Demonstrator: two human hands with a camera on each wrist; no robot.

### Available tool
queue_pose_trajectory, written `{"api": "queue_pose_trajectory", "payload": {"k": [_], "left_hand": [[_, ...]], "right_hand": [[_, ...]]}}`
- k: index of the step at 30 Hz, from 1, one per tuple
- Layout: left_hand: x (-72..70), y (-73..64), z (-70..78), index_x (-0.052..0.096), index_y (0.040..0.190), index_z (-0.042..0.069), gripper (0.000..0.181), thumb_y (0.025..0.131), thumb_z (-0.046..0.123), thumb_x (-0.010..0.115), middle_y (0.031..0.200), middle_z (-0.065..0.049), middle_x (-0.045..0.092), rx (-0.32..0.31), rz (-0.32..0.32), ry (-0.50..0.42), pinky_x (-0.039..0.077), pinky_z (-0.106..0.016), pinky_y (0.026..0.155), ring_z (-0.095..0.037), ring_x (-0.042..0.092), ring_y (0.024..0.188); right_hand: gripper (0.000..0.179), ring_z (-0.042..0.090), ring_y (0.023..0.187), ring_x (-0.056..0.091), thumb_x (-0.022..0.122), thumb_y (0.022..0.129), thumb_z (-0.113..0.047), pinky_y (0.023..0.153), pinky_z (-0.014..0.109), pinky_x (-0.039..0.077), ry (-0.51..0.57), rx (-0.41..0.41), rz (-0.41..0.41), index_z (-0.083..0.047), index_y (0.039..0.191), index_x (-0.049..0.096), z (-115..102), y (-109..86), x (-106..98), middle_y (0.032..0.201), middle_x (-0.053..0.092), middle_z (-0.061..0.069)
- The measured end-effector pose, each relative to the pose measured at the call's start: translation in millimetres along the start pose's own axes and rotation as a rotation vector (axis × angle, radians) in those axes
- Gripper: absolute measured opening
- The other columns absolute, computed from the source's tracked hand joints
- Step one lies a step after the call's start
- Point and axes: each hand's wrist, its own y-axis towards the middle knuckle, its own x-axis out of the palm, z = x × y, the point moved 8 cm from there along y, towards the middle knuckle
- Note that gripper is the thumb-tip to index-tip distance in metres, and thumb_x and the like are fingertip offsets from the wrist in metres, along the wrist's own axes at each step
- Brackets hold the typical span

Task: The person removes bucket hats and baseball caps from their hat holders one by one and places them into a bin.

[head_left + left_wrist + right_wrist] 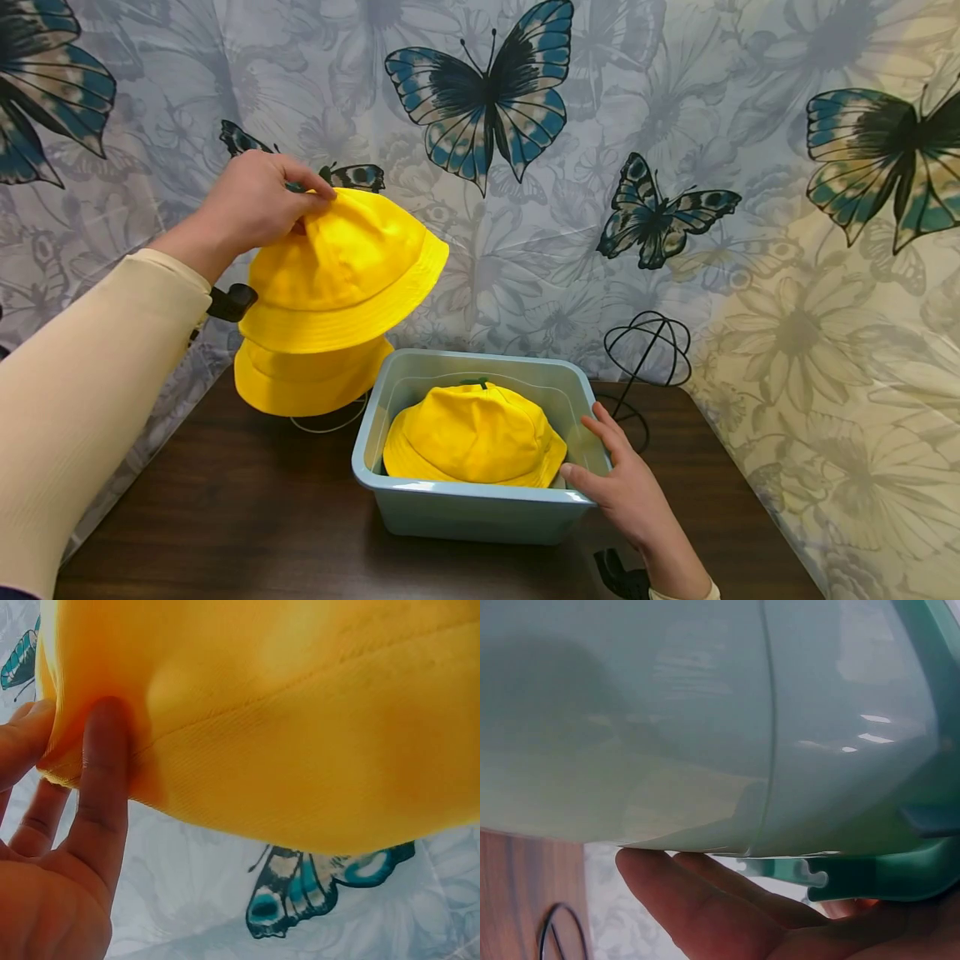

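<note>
The left hand pinches a yellow hat by its crown — a second hat beneath. The right hand grips the bin at its rim.

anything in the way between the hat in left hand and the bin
Nothing visible stands between the held yellow bucket hat and the open top of the light blue bin; another yellow bucket hat lies inside.
</note>
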Motion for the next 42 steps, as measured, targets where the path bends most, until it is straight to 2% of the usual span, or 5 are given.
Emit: {"api": "queue_pose_trajectory", "payload": {"k": [11,18,26,36,42], "left_hand": [[-19.6,-3.5,8.3,0.069,0.129,0.010,0.035,0.101,0.029,0.060,0.140,-0.012,0.051,-0.027,0.070,-0.116,0.057,-0.027,0.075,-0.025,0.066,0.097],[-18.0,-3.4,14.3,0.068,0.131,0.015,0.037,0.099,0.034,0.061,0.148,-0.009,0.044,-0.060,0.058,-0.205,0.056,-0.032,0.082,-0.022,0.066,0.100],[-17.5,-5.8,37.2,0.071,0.126,0.014,0.032,0.099,0.028,0.063,0.146,-0.008,0.043,-0.031,0.063,-0.328,0.056,-0.029,0.082,-0.023,0.065,0.104],[-11.0,-10.1,54.5,0.071,0.125,0.012,0.031,0.098,0.025,0.064,0.142,-0.008,0.046,-0.008,0.035,-0.390,0.056,-0.031,0.082,-0.025,0.065,0.107],[-14.3,-13.0,72.8,0.071,0.124,0.010,0.030,0.097,0.022,0.064,0.140,-0.008,0.045,0.043,0.015,-0.493,0.055,-0.035,0.086,-0.027,0.062,0.110]], "right_hand": [[0.082,0.041,0.146,0.014,0.073,0.089,-0.045,0.104,0.073,0.021,-0.001,-0.004,-0.003,-0.005,0.152,0.037,0.3,-0.2,0.2,0.166,0.008,0.001],[0.082,0.040,0.147,0.014,0.074,0.089,-0.044,0.105,0.073,0.021,0.007,0.004,-0.001,-0.006,0.152,0.038,0.6,-1.0,-0.7,0.166,0.008,-0.001],[0.082,0.041,0.147,0.012,0.074,0.089,-0.043,0.105,0.073,0.020,0.021,-0.004,-0.004,-0.005,0.152,0.037,0.2,-0.8,0.2,0.166,0.008,0.001],[0.082,0.041,0.147,0.012,0.074,0.089,-0.041,0.105,0.073,0.021,0.026,-0.007,-0.005,-0.005,0.152,0.037,1.1,0.3,0.5,0.166,0.008,0.001],[0.080,0.041,0.146,0.013,0.075,0.089,-0.039,0.106,0.072,0.021,0.034,-0.019,-0.004,-0.004,0.151,0.038,-0.7,-0.5,-0.3,0.166,0.008,0.003]]}}
